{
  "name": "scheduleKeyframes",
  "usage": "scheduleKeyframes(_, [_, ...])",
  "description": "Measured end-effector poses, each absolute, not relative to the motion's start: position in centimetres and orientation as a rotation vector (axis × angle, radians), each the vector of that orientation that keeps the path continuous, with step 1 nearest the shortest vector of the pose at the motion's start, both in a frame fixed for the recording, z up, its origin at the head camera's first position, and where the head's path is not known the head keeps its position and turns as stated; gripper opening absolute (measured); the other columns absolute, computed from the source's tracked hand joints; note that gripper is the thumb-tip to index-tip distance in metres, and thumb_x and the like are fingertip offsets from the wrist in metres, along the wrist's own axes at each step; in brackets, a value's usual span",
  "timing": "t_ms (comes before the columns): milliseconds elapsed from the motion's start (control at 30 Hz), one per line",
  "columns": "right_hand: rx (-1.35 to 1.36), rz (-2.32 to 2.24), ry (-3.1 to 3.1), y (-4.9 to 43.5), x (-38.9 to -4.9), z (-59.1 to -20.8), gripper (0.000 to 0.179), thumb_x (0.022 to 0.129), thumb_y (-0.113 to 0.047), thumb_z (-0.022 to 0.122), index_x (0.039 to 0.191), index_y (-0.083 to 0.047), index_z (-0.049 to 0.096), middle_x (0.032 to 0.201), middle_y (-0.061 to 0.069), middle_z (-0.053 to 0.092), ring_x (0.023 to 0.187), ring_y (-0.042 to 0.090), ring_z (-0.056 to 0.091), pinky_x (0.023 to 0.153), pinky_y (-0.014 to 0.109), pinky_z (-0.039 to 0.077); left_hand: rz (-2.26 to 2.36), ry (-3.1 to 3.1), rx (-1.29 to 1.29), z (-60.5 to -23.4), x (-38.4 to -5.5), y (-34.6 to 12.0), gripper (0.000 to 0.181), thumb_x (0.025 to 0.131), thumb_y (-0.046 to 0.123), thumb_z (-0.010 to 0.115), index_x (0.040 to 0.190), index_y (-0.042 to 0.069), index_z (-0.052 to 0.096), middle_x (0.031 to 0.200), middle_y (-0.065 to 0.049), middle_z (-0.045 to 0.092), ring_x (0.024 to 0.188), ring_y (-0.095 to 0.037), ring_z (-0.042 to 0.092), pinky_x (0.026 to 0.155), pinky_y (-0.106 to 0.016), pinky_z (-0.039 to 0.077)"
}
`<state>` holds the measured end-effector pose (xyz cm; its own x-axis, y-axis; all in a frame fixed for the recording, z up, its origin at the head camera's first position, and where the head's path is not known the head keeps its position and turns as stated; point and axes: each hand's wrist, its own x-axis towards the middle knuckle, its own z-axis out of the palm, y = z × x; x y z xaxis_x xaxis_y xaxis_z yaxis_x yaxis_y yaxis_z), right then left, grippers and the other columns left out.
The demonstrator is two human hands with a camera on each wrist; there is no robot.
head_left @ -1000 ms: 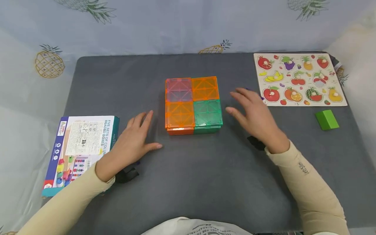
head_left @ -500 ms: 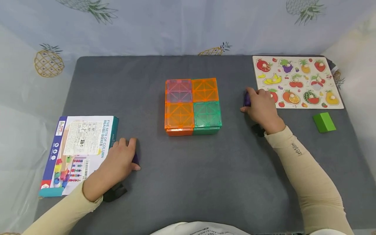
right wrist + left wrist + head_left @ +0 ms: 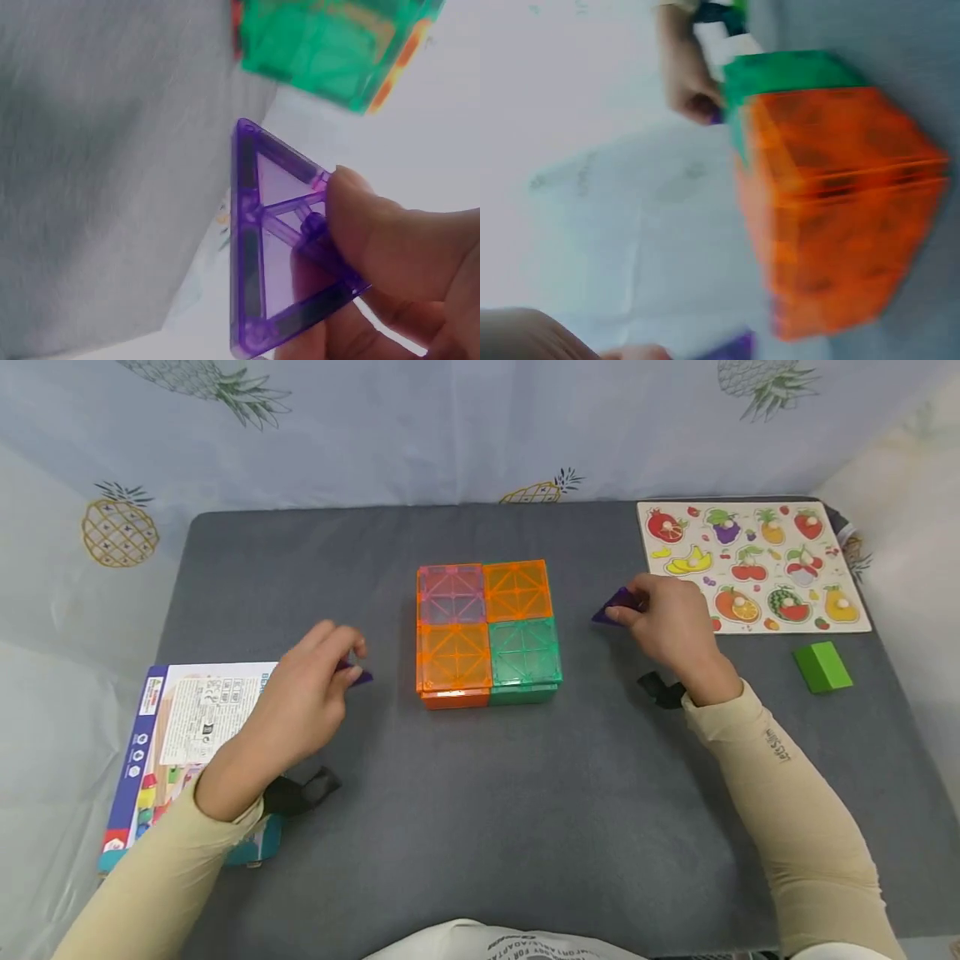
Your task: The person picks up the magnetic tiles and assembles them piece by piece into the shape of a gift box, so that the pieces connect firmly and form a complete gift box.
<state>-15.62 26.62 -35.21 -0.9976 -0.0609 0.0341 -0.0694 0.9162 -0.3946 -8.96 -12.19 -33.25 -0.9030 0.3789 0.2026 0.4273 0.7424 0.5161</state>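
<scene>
My right hand (image 3: 671, 627) pinches a purple triangular magnetic tile (image 3: 250, 225) between thumb and fingers, raised off the table right of the block. On the other side, my left hand (image 3: 300, 697) pinches a second purple magnetic tile (image 3: 362, 677); only its tip shows past the fingers. In the left wrist view that purple tile (image 3: 735, 349) is blurred at the bottom edge. Between the hands stands a low block of translucent magnetic tiles (image 3: 487, 631), its top made of two orange squares, one pink-purple and one green. Neither hand touches the block.
A boxed bead toy (image 3: 198, 718) lies at the left, partly under my left hand and forearm. At the back right is a fruit puzzle board (image 3: 780, 560), with a green wooden block (image 3: 822, 667) before it. A pineapple-print cloth (image 3: 390, 435) hangs behind the grey table (image 3: 480, 810).
Both hands went down open beside the block and took hold of purple tiles. Each tile is now lifted; the left hand has moved up and toward the block.
</scene>
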Motion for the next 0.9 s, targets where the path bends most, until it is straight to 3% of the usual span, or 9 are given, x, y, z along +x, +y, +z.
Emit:
scheduleKeyframes(133, [0.101,0.662,-2.999,25.7,-14.7,-35.6,0.024,0.083,-0.021,0.076,0.093,0.001,0.07,0.083,0.021,0.069,0.071,0.031,0.059,0.062,0.037,0.038,-1.024,-2.695,-0.671,-32.1,-11.7,-8.9,0.025,0.083,0.004,0.073,0.099,0.0,0.055,0.088,-0.012,0.061,0.075,-0.024,0.055,0.069,-0.037,0.045])
scheduleKeyframes(333, [0.083,0.705,-2.955,26.2,-13.7,-36.8,0.023,0.082,-0.019,0.077,0.091,0.001,0.071,0.083,0.019,0.07,0.072,0.03,0.059,0.062,0.039,0.04,-1.062,-2.637,-0.658,-33.1,-15.4,-4.6,0.027,0.077,0.018,0.08,0.092,0.0,0.065,0.088,-0.013,0.069,0.073,-0.025,0.06,0.067,-0.036,0.048])
scheduleKeyframes(600, [0.16,0.701,-2.956,25.9,-14.0,-36.5,0.024,0.082,-0.019,0.077,0.093,0.002,0.072,0.086,0.018,0.07,0.077,0.03,0.06,0.068,0.043,0.044,-1.13,-2.636,-0.631,-34.8,-16.0,-4.0,0.027,0.07,0.018,0.086,0.085,0.002,0.07,0.083,-0.009,0.071,0.072,-0.024,0.061,0.066,-0.035,0.047])
scheduleKeyframes(733, [0.257,0.728,-2.904,24.6,-14.4,-35.1,0.023,0.083,-0.019,0.076,0.093,0.001,0.072,0.086,0.016,0.069,0.08,0.03,0.06,0.07,0.041,0.043,-1.168,-2.607,-0.617,-35.2,-15.8,-4.0,0.035,0.069,0.02,0.086,0.094,0.001,0.071,0.092,-0.01,0.071,0.081,-0.025,0.063,0.073,-0.037,0.049])
scheduleKeyframes(900, [0.444,0.849,-2.769,22.4,-14.8,-33.0,0.02,0.083,-0.018,0.076,0.092,0.0,0.073,0.087,0.014,0.07,0.081,0.026,0.057,0.072,0.035,0.042,-1.233,-2.653,-0.5,-35.5,-15.2,-4.7,0.068,0.068,0.026,0.088,0.127,0.005,0.062,0.116,-0.013,0.062,0.101,-0.027,0.057,0.085,-0.041,0.045])
